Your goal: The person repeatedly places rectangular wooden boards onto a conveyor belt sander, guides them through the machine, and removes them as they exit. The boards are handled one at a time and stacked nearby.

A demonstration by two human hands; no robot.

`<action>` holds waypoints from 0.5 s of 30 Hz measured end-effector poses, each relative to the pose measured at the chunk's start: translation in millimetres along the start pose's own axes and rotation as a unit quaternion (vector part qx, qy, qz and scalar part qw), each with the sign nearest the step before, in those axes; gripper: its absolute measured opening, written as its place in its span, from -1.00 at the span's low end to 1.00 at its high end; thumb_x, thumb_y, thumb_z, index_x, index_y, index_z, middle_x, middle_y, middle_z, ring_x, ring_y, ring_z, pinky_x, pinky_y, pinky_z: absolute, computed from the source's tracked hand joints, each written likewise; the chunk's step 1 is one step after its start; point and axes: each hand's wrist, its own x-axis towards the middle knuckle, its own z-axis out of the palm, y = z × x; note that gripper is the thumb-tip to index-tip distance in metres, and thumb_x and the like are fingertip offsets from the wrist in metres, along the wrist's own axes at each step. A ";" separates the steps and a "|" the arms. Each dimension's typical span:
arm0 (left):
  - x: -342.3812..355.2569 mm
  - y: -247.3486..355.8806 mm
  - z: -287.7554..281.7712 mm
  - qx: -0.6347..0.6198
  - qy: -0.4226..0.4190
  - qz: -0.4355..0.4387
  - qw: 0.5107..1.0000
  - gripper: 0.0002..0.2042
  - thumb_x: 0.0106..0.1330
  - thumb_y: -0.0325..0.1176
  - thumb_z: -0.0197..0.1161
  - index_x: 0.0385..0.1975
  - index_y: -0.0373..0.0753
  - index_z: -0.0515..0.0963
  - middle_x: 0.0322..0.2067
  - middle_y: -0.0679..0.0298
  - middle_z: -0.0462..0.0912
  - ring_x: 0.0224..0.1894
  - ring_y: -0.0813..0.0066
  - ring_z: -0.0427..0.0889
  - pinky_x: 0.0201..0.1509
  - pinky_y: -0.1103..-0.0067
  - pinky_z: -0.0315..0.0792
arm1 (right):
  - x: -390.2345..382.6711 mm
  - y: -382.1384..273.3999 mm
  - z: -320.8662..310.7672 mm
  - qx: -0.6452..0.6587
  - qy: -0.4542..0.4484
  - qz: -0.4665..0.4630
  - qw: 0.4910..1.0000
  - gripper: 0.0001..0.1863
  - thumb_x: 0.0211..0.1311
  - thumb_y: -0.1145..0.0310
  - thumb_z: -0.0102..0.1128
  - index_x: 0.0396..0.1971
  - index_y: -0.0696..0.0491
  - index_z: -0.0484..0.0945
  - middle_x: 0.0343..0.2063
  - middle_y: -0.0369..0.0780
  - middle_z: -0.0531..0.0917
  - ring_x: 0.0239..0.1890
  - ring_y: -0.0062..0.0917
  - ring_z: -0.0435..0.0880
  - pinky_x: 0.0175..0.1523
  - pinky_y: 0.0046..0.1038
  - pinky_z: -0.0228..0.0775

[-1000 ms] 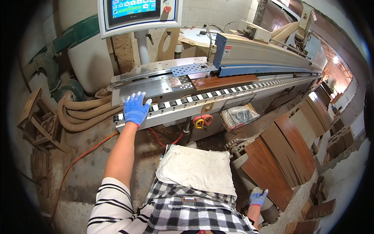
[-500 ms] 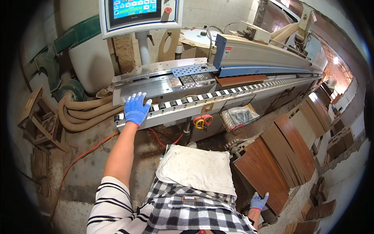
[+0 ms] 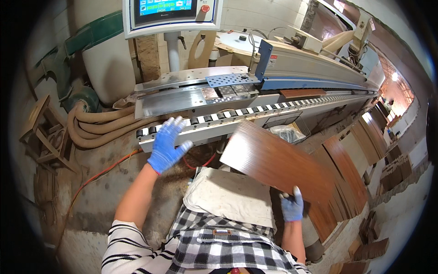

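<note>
A reddish-brown wooden board (image 3: 269, 160) is raised at a slant in front of me, its pale, shiny end toward the upper left. My right hand (image 3: 292, 208), in a blue glove with light fingertips, grips the board's near edge, thumb on top and fingers partly hidden beneath. My left hand (image 3: 167, 148), gloved alike, is held with fingers spread by the near end of the roller rail (image 3: 237, 117); nothing is in it. Whether it touches the rail I cannot tell. Beyond the rail is a machine's metal table (image 3: 173, 104).
Stacked brown boards (image 3: 342, 166) lie to my right. Another board (image 3: 301, 93) is in the machine under its blue-edged beam (image 3: 315, 61). A control screen (image 3: 166, 9) stands at the back. Thick hoses (image 3: 98, 123) and a wooden stool (image 3: 43, 132) are on the left. An orange cable (image 3: 102, 173) crosses the floor.
My right hand has lifted a board off the stack and swung it left and forward. My left hand has moved slightly nearer to me. The view has shifted slightly.
</note>
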 end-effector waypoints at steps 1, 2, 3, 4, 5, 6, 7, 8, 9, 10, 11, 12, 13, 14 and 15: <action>-5.0 10.9 -4.1 -0.001 -0.018 0.020 1.000 -0.33 0.25 0.14 0.18 0.27 -0.14 0.33 0.30 0.06 0.30 0.38 0.01 0.18 0.47 0.24 -0.01 | 8.9 8.0 28.5 -0.009 -0.021 0.018 1.000 -0.76 0.27 0.24 0.23 -0.12 -0.04 0.51 -0.37 -0.32 0.63 -0.46 -0.54 0.56 -0.23 -0.37 0.42; -7.9 17.8 -9.3 -0.003 -0.040 0.055 0.998 -0.30 0.23 0.17 0.18 0.28 -0.12 0.33 0.30 0.03 0.28 0.38 -0.03 0.14 0.46 0.19 -0.01 | 21.8 18.7 50.8 -0.033 -0.058 0.031 0.997 -0.76 0.27 0.24 0.23 -0.12 -0.04 0.51 -0.36 -0.32 0.62 -0.44 -0.54 0.57 -0.22 -0.37 0.43; -14.3 22.3 -11.5 -0.001 -0.046 0.066 0.997 -0.31 0.21 0.17 0.18 0.27 -0.10 0.35 0.29 0.03 0.29 0.39 -0.05 0.12 0.46 0.16 -0.04 | 34.7 30.1 72.8 -0.058 -0.095 0.044 0.993 -0.77 0.27 0.25 0.24 -0.12 -0.04 0.50 -0.36 -0.31 0.62 -0.43 -0.54 0.57 -0.20 -0.37 0.45; -18.6 25.1 -17.9 0.032 -0.057 0.070 0.995 -0.33 0.19 0.16 0.19 0.25 -0.09 0.37 0.28 0.04 0.30 0.39 -0.05 0.12 0.46 0.15 -0.06 | 43.6 39.8 97.6 -0.057 -0.110 0.080 0.989 -0.78 0.28 0.26 0.22 -0.12 -0.04 0.50 -0.35 -0.31 0.61 -0.42 -0.54 0.58 -0.19 -0.38 0.47; -21.3 26.8 -23.3 0.064 -0.069 0.075 0.993 -0.34 0.17 0.15 0.21 0.23 -0.08 0.39 0.27 0.04 0.31 0.38 -0.05 0.12 0.47 0.15 -0.07 | 50.7 48.3 121.7 -0.056 -0.123 0.114 0.984 -0.79 0.29 0.27 0.21 -0.13 -0.04 0.49 -0.35 -0.32 0.60 -0.41 -0.54 0.58 -0.17 -0.38 0.49; -25.0 21.7 -24.9 0.102 -0.063 0.063 0.991 -0.35 0.16 0.12 0.23 0.21 -0.09 0.41 0.26 0.04 0.33 0.38 -0.04 0.13 0.46 0.16 -0.06 | 57.9 57.7 141.0 -0.072 -0.139 0.138 0.978 -0.80 0.30 0.28 0.20 -0.13 -0.04 0.49 -0.36 -0.31 0.60 -0.40 -0.54 0.59 -0.16 -0.37 0.52; -30.1 13.1 -29.1 0.141 -0.059 0.050 0.987 -0.37 0.16 0.10 0.24 0.19 -0.09 0.43 0.25 0.03 0.34 0.37 -0.03 0.14 0.46 0.16 -0.06 | 65.0 67.4 158.1 -0.087 -0.155 0.162 0.971 -0.80 0.31 0.28 0.19 -0.12 -0.03 0.49 -0.36 -0.31 0.60 -0.39 -0.53 0.60 -0.16 -0.36 0.55; -36.6 0.4 -32.0 0.148 -0.051 0.024 0.987 -0.42 0.21 0.04 0.21 0.20 -0.10 0.43 0.27 0.03 0.31 0.34 -0.05 0.18 0.44 0.15 -0.03 | 73.9 78.2 173.5 -0.071 -0.190 0.183 0.962 -0.81 0.31 0.30 0.18 -0.13 -0.01 0.50 -0.35 -0.29 0.61 -0.37 -0.51 0.62 -0.14 -0.32 0.58; -42.4 -11.8 -34.4 0.143 -0.047 -0.007 0.989 -0.45 0.22 -0.02 0.21 0.20 -0.10 0.43 0.26 0.03 0.33 0.34 -0.03 0.21 0.44 0.18 0.00 | 82.7 89.2 186.2 -0.054 -0.225 0.203 0.951 -0.82 0.31 0.32 0.18 -0.14 0.01 0.50 -0.34 -0.27 0.62 -0.36 -0.48 0.63 -0.13 -0.29 0.61; -47.1 -25.0 -32.7 0.151 -0.027 -0.021 0.988 -0.46 0.23 -0.07 0.22 0.20 -0.11 0.43 0.26 0.03 0.33 0.34 -0.02 0.22 0.43 0.20 0.03 | 90.1 100.2 194.0 -0.022 -0.244 0.219 0.944 -0.83 0.31 0.35 0.18 -0.15 0.04 0.51 -0.36 -0.26 0.63 -0.34 -0.46 0.67 -0.11 -0.27 0.63; -52.7 -36.0 -33.6 0.162 -0.009 -0.040 0.986 -0.47 0.23 -0.12 0.24 0.20 -0.12 0.43 0.27 0.02 0.33 0.34 -0.01 0.22 0.43 0.22 0.05 | 90.6 108.9 205.8 0.011 -0.264 0.240 0.934 -0.84 0.31 0.37 0.19 -0.17 0.06 0.52 -0.37 -0.24 0.64 -0.33 -0.44 0.70 -0.08 -0.26 0.64; -53.0 -44.2 -35.4 0.158 -0.002 -0.067 0.985 -0.48 0.23 -0.15 0.25 0.20 -0.13 0.43 0.27 0.02 0.33 0.34 -0.01 0.22 0.42 0.23 0.08 | 87.3 113.5 214.2 0.035 -0.250 0.241 0.937 -0.84 0.31 0.40 0.17 -0.16 0.09 0.51 -0.29 -0.18 0.63 -0.23 -0.34 0.69 0.03 -0.19 0.61; -53.2 -51.9 -36.8 0.152 0.004 -0.097 0.984 -0.49 0.23 -0.18 0.26 0.20 -0.14 0.43 0.27 0.01 0.33 0.35 -0.01 0.21 0.41 0.24 0.10 | 88.9 120.8 219.9 0.067 -0.259 0.257 0.929 -0.84 0.32 0.42 0.14 -0.16 0.11 0.48 -0.19 -0.15 0.59 -0.05 -0.24 0.63 0.16 -0.17 0.52; -51.6 -62.6 -33.1 0.144 0.017 -0.111 0.983 -0.49 0.24 -0.11 0.25 0.18 -0.13 0.45 0.27 0.00 0.34 0.35 -0.01 0.20 0.42 0.25 0.09 | 93.3 125.5 218.6 0.097 -0.286 0.242 0.922 -0.75 0.32 0.43 0.14 -0.05 0.13 0.44 -0.09 -0.11 0.56 0.04 -0.21 0.57 0.23 -0.16 0.45; -46.9 -70.1 -30.0 0.140 0.015 -0.134 0.981 -0.48 0.24 -0.09 0.26 0.19 -0.12 0.44 0.28 0.01 0.32 0.37 0.00 0.19 0.42 0.25 0.08 | 96.5 128.4 216.0 0.127 -0.312 0.225 0.914 -0.65 0.32 0.43 0.13 0.06 0.15 0.39 0.01 -0.07 0.52 0.13 -0.18 0.52 0.30 -0.15 0.37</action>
